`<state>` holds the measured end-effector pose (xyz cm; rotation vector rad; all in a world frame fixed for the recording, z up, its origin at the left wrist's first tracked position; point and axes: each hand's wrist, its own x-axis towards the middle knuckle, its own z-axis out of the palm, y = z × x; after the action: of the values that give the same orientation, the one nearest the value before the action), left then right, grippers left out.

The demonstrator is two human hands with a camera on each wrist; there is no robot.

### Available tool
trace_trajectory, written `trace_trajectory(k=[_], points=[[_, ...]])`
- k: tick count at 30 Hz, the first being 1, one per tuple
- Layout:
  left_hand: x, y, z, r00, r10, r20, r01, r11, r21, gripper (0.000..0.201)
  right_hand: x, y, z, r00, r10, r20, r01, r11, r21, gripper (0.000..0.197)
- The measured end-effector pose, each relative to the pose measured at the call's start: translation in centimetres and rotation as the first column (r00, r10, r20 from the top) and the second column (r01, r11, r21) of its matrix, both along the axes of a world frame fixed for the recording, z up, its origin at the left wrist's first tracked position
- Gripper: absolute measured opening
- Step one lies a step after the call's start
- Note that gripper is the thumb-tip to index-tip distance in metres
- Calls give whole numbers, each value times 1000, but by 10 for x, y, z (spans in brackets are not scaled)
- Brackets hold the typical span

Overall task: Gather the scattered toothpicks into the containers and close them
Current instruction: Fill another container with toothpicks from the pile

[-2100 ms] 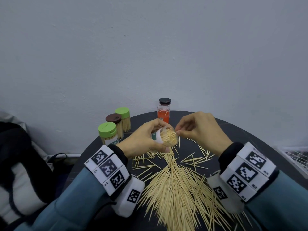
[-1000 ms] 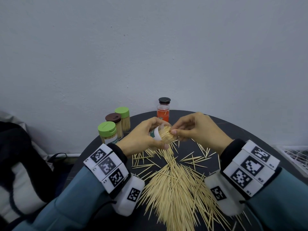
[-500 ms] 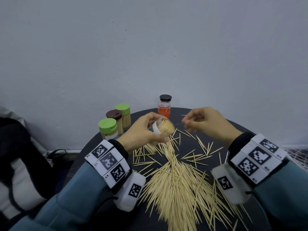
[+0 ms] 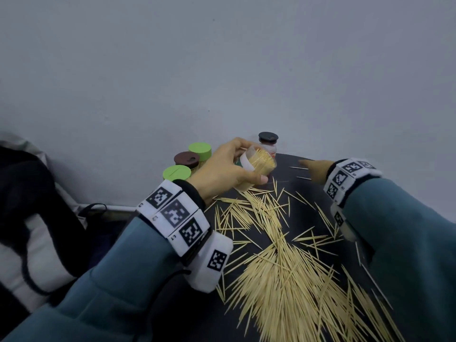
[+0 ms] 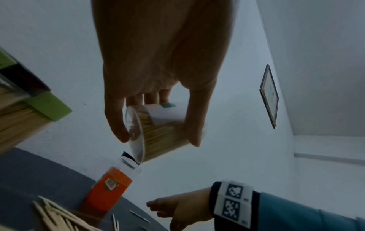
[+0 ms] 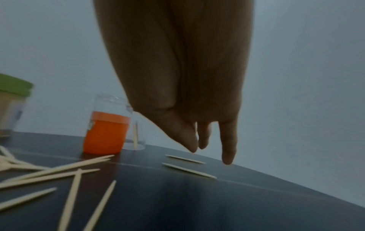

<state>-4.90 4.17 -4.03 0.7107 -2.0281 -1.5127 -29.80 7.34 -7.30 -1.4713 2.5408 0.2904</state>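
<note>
Your right hand (image 6: 189, 128), fingers loosely extended and seemingly empty, hovers just above two stray toothpicks (image 6: 185, 159) lying crosswise; your left hand (image 4: 222, 169) grips the full container (image 4: 259, 165).

Toothpick pile (image 4: 291, 272) across table (image 4: 291, 161) centre

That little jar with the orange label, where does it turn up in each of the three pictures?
Head: orange-labelled jar at the table's far edge, mostly hidden behind the held toothpick container.
Left wrist: lower left of centre, tilted in frame.
Right wrist: left of centre, upright.
Shared landmark: green lid.
</note>
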Motion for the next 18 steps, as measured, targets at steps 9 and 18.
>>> trace_trajectory(k=[9,18], points=[[1,-2,4,1000,4,16,-4,1000,-13,60,-10,-11,-14,988,-7,-153,24,994,108,44],[-1,9,1,999,-9,41,10,1000,-12,65,5,17,-8,989,74,-129,-53,986,158,44]])
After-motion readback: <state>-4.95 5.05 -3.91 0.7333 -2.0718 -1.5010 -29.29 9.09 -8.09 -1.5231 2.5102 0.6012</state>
